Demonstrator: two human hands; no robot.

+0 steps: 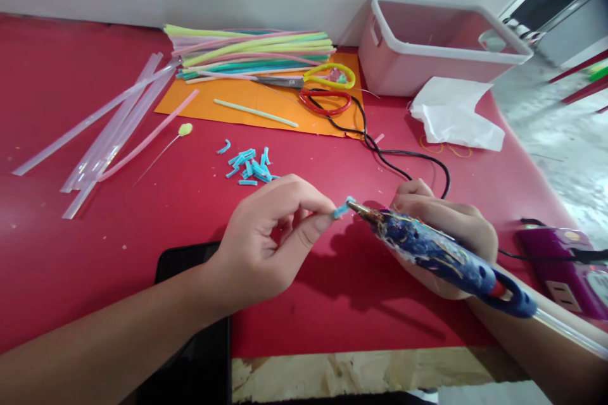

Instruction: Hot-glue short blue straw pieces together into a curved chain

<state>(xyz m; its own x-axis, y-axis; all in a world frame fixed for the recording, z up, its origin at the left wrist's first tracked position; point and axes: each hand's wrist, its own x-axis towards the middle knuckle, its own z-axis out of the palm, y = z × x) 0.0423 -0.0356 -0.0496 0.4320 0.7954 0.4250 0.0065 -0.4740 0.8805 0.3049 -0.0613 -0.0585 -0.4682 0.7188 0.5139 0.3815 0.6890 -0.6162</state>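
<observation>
Between thumb and forefinger, my left hand [266, 243] pinches a short blue pipe cleaner piece [342, 209]. My right hand [446, 228] is wrapped round a blue hot glue gun [437, 250], partly hidden behind it. The gun's metal nozzle meets the far end of the blue piece, or sits right by it. A clear glue stick [567, 332] sticks out of the gun's rear. Just beyond my left hand lies a small pile of cut blue pipe cleaner pieces [256, 168] on the red tabletop [294, 310].
Scissors [327, 88] and bundled pipe cleaners [256, 54] lie on orange paper [190, 98]. Clear glue sticks [118, 120] and a yellow-tipped wire [184, 130] lie left. A pink bin [427, 54], white paper [456, 117], black cord [365, 120], purple power strip [565, 266] and phone [190, 354] surround my hands.
</observation>
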